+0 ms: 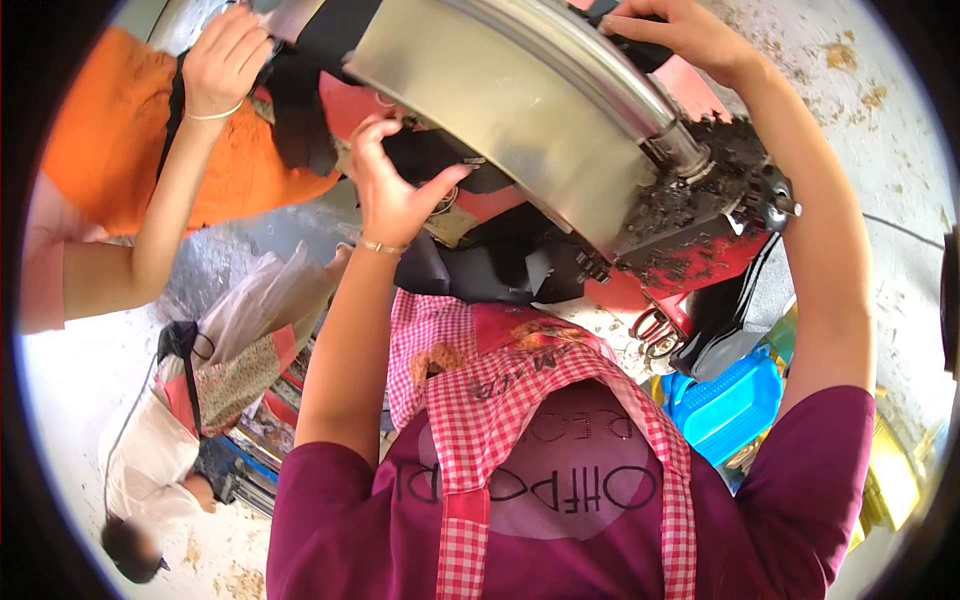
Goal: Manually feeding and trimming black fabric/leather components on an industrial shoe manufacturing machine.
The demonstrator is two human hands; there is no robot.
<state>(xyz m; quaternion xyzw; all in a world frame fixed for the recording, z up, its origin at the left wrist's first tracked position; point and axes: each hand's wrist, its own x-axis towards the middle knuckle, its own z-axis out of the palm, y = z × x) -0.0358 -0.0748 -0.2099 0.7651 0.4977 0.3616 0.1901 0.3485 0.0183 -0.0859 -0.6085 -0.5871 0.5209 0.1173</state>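
Observation:
A large machine with a smooth metal plate (500, 100) and a shiny rounded bar (640, 90) fills the upper middle. My left hand (390, 190) is at the plate's near edge, thumb and fingers spread apart with nothing visible between them. Below it lie black flat pieces (480, 255). Beyond the bar, my right hand (680, 38) curls its fingers over a black piece (640, 52), whose far part is out of view. Dark shavings (690, 190) coat the machine's right end, near my right forearm.
At left, another person's hand (222, 65) reaches toward the machine beside orange cloth (130, 130). A blue basket (725, 405) and scissors (655, 332) are at lower right. Another person (150, 430) is farther off at lower left. A metal knob (780, 205) sticks out near my right forearm.

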